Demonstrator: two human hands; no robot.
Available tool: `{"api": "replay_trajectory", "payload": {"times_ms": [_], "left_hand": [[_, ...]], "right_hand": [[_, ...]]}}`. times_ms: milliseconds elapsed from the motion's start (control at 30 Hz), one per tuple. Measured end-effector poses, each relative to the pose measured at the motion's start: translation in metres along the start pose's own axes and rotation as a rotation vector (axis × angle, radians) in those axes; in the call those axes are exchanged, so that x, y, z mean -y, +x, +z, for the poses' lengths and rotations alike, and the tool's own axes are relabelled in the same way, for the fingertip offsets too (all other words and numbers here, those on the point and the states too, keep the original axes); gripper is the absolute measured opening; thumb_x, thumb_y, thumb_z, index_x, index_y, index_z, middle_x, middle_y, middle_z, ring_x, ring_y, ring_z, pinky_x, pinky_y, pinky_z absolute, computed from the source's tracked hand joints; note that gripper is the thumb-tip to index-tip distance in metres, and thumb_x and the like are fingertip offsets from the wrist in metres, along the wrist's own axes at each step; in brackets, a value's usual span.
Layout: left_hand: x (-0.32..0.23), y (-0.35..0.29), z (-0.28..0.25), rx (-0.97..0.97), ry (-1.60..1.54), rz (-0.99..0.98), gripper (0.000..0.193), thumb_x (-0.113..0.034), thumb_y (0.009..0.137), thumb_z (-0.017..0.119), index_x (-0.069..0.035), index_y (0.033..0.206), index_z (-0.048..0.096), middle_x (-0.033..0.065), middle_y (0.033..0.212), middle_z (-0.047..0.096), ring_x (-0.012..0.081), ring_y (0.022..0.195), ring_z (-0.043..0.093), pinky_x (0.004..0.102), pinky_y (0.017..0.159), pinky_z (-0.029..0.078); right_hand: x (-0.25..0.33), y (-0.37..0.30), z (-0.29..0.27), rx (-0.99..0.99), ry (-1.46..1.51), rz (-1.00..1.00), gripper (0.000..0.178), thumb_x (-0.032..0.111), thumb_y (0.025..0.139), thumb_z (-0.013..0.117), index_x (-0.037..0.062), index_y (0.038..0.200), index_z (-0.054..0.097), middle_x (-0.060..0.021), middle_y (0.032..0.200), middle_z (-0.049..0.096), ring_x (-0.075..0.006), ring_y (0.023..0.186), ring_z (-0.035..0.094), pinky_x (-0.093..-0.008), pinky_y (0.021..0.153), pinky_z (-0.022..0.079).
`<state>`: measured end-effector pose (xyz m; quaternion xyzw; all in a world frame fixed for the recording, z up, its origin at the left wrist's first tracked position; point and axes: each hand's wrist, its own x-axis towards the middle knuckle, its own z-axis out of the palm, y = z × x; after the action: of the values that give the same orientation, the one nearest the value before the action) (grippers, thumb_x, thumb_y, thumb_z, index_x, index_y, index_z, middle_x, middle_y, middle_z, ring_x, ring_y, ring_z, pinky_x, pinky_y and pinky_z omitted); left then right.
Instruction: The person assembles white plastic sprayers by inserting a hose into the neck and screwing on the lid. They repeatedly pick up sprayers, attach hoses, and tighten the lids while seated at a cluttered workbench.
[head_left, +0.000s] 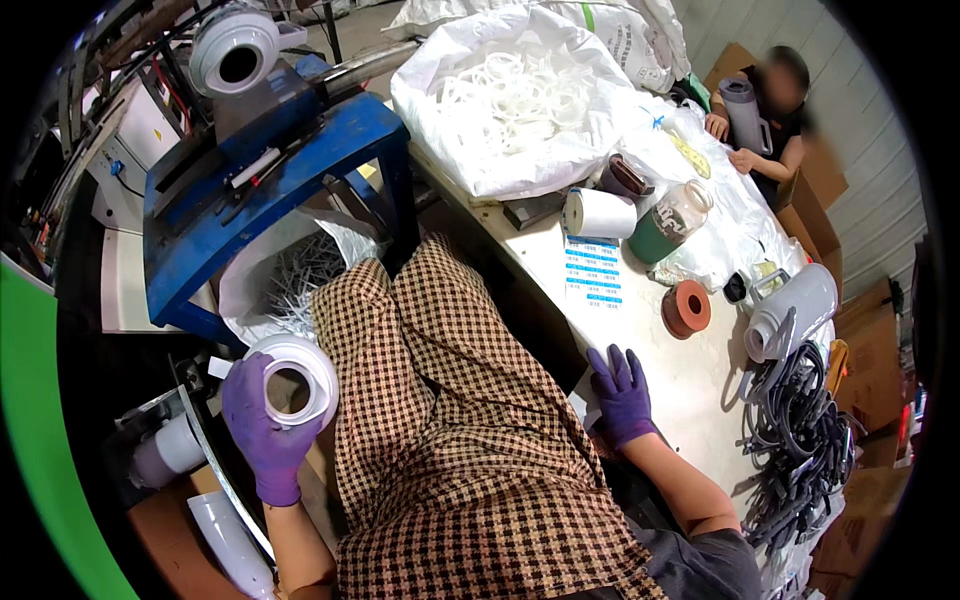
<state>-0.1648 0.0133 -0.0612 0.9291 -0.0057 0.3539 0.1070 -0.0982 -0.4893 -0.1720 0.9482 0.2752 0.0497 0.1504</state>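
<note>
My left hand [262, 425], in a purple glove, is wrapped round a white plastic jug [319, 379] beside my left knee; its round opening faces up and the lower body is out of sight. My right hand [624, 396], also purple-gloved, lies at the near edge of the white worktable [545, 262] with its fingers spread and nothing in it. Beyond that hand, a brown-red ring-shaped roll [686, 309] and a sheet of blue-and-white labels [592, 270] lie on the tabletop.
A sack of clear plastic rings [515, 95] stands at the back, near a white roll [600, 214] and a jar of green liquid [668, 225]. A grey jug [790, 310] and dark straps [800, 435] lie right. A blue stand [270, 200] is left. A co-worker holds another jug.
</note>
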Motion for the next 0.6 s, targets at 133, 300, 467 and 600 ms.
{"api": "replay_trajectory", "payload": {"times_ms": [133,300,467,600], "left_hand": [[0.031,-0.003,-0.030,-0.246,-0.081,-0.097,0.071,-0.023,0.073,0.084,0.000,0.134,0.055,0.0174,0.134,0.057,0.0362,0.118,0.058,0.0466,0.106,0.044],[0.103,-0.046,-0.108,-0.832,-0.206,-0.514,0.047,-0.027,0.103,0.052,-0.006,0.144,0.047,0.0157,0.144,0.053,0.0316,0.125,0.057,0.0454,0.110,0.044],[0.106,-0.126,-0.104,-0.535,-1.080,-1.020,0.050,-0.035,0.104,0.048,-0.009,0.147,0.046,0.0150,0.142,0.056,0.0279,0.122,0.059,0.0405,0.092,0.052],[0.072,-0.157,-0.056,-0.372,-1.152,-1.137,0.056,-0.052,0.099,0.046,-0.012,0.138,0.054,0.0170,0.124,0.066,0.0289,0.088,0.070,0.0319,0.049,0.056]], "right_hand": [[0.008,0.007,0.018,-0.030,-0.061,0.056,0.073,0.006,0.089,0.056,0.0081,0.158,0.031,-0.0159,0.154,0.037,-0.0317,0.142,0.040,-0.0441,0.122,0.033],[0.013,0.011,-0.004,0.175,0.053,0.116,0.067,0.011,0.086,0.057,0.0137,0.152,0.045,-0.0136,0.158,0.036,-0.0377,0.148,0.030,-0.0438,0.126,0.024],[-0.019,0.053,-0.106,0.816,0.224,-0.240,0.050,0.045,0.084,0.065,0.0336,0.132,0.068,-0.0051,0.156,0.048,-0.0486,0.152,0.019,-0.0575,0.125,0.009],[-0.016,0.134,-0.193,0.239,0.255,-0.253,0.046,0.041,0.087,0.065,0.0259,0.131,0.064,-0.0067,0.114,0.068,-0.0284,0.098,0.067,-0.0436,0.086,0.048]]}}
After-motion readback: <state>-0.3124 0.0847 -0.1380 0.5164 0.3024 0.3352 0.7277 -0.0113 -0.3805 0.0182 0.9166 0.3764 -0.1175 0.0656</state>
